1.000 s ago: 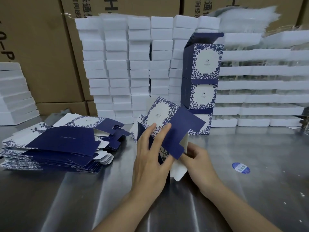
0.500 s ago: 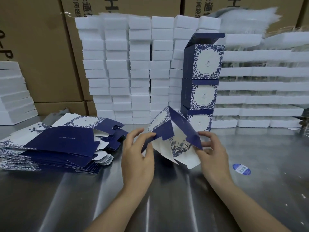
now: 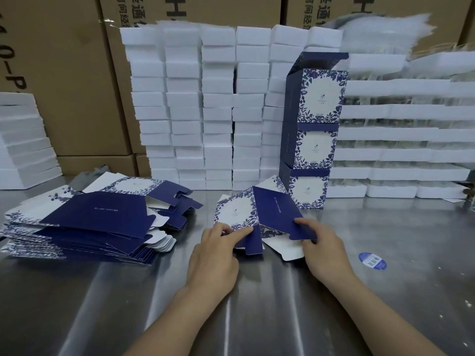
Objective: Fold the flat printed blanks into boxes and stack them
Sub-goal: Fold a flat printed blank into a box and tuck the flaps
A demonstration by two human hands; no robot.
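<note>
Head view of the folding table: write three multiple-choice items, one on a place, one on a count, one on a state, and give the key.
1. Where does the pile of flat blanks lie?
A. on the table, left of the left hand
B. on a chair
C. on the floor

2. How many folded boxes are in the stack?
A. one
B. three
C. six

3. What state is the held box in?
A. still flat
B. closed and finished
C. partly folded, end flaps open

Key:
1 A: the pile rests on the steel table, to the left of the left hand.
2 B: three boxes stand one on another.
3 C: the left hand and the right hand each hold a flap that is not tucked in.
</note>
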